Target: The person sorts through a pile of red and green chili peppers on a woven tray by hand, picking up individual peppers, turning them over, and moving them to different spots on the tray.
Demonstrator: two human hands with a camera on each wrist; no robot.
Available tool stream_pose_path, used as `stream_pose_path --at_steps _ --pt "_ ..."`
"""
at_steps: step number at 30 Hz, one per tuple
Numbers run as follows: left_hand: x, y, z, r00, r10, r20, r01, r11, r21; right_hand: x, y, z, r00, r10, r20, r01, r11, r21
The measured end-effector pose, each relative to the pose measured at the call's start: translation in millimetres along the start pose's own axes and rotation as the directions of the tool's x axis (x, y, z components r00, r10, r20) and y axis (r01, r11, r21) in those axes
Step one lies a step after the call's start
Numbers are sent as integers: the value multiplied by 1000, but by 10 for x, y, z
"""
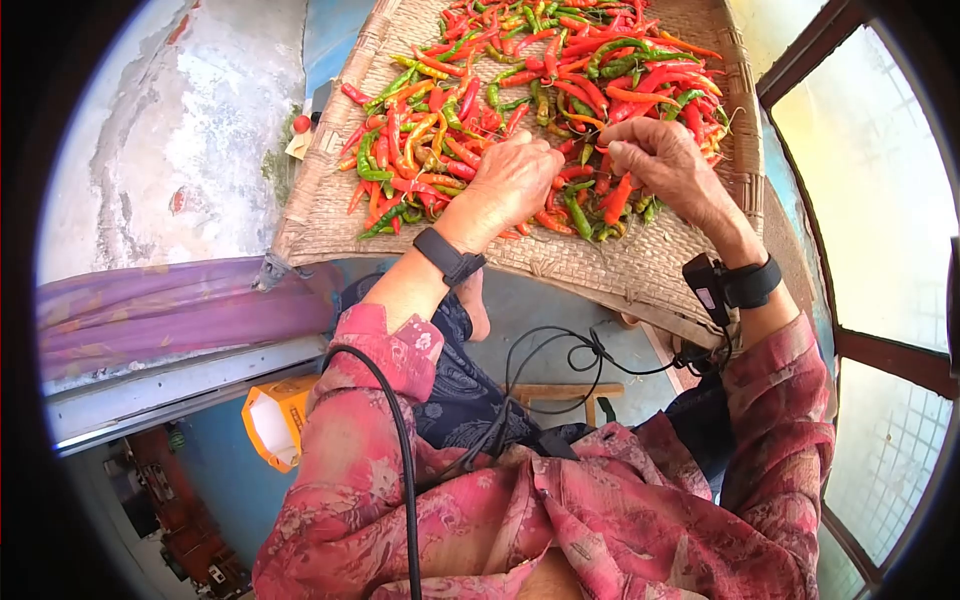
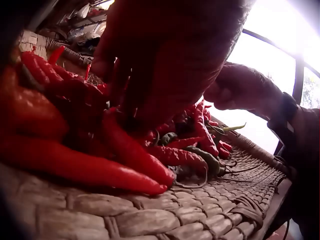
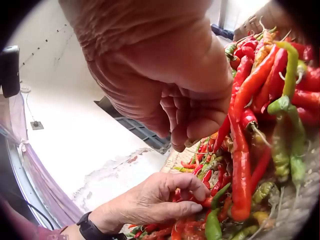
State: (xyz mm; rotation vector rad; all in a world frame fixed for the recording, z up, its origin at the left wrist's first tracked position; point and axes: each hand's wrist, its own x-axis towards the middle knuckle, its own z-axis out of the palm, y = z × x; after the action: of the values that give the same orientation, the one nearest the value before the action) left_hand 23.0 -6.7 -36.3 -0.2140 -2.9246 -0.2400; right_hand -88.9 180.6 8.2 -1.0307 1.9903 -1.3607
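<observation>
Red, green and orange chili peppers point(image 1: 620, 75) lie heaped in a woven tray point(image 1: 520, 255). My left hand point(image 1: 515, 180) is low over the near middle of the heap. In the right wrist view, the left thumb and fingers pinch a red chili pepper point(image 3: 206, 202). My right hand point(image 1: 672, 168) hovers over the heap's right side, its fingers curled in and the thumb close to the fingertips. No pepper shows in its grasp. Close below the left hand, in the left wrist view, lie red chili peppers point(image 2: 90, 167) near the tray's edge.
A purple cloth point(image 1: 190, 310) hangs at the left, below a worn pale wall point(image 1: 200, 130). Window panes point(image 1: 880, 150) stand close on the right. A black cable point(image 1: 400, 440) runs over the left sleeve, and more cable loops below the tray. An orange box point(image 1: 280, 415) stands lower left.
</observation>
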Motion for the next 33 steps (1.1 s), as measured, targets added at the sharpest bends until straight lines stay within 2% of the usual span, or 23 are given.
stream_pose_path --at_steps 2,4,6,7,8,10,11,12,14,15,16,18,20,22,23,24,26,28,29,30,31,32,33 --pt "-23 46 29 995 -4 101 -6 995 98 0 33 56 999 15 44 -13 1000 -26" --pt "-27 37 44 998 28 61 -35 992 118 -9 61 103 997 -55 55 61 991 -119" --pt "7 2 36 997 -11 -82 17 996 83 -36 62 116 994 -38 102 55 985 -162" --pt "46 22 -97 994 -86 -67 85 996 -15 -45 63 125 994 -62 92 80 976 -203" --pt "75 39 -183 994 -86 -68 86 996 -16 -51 63 134 993 -87 83 105 964 -244" --pt "119 71 -310 925 -276 -260 120 864 -488 -54 65 163 994 -100 52 109 966 -232" --pt "135 103 -355 908 -338 -250 120 778 -617 -51 57 179 994 -112 18 113 969 -219" --pt "147 137 -365 908 -336 -251 118 778 -617 -45 30 206 994 -111 17 112 969 -221" --pt "161 187 -360 922 -241 -302 -7 770 -638 -25 -25 256 996 -89 15 87 990 108" --pt "162 162 -337 943 -108 -316 -67 865 -498 9 17 313 991 -121 -52 128 981 147" --pt "150 172 -299 941 -114 -319 -65 863 -500 22 44 296 992 -121 -46 127 982 143" --pt "132 237 -226 960 -213 -179 21 697 -717 26 57 257 982 -154 -111 162 984 73" --pt "134 222 -192 960 -223 -172 29 687 -726 13 26 218 989 -97 -113 108 990 93" --pt "121 206 -240 970 -234 -68 99 633 -768 5 -33 118 989 -98 -108 96 995 -21" --pt "119 213 -266 957 -284 -60 139 630 -764 28 -54 65 966 -174 -191 168 985 -46" --pt "119 206 -259 958 -282 -59 138 630 -765 53 -74 -25 961 -156 -229 160 987 -3" --pt "119 178 -217 889 -451 -75 217 560 -799 130 -63 -219 924 -128 -361 166 983 75" --pt "79 141 -170 902 -432 -29 249 573 -781 172 -2 -308 852 -116 -511 252 946 205" --pt "49 131 -119 977 -212 12 166 730 -663 164 23 -357 845 -125 -520 213 971 112" --pt "26 137 -71 996 9 88 39 844 -534 156 29 -366 842 -125 -525 212 971 109" --pt "-17 163 -14 984 141 105 -92 923 -375 149 36 -355 837 -124 -533 177 983 49" --pt "-76 206 48 972 216 90 -184 943 -277 137 41 -346 833 -122 -540 138 990 -11" --pt "-97 247 82 971 215 108 -187 955 -229 115 28 -351 871 -123 -476 116 992 -44"
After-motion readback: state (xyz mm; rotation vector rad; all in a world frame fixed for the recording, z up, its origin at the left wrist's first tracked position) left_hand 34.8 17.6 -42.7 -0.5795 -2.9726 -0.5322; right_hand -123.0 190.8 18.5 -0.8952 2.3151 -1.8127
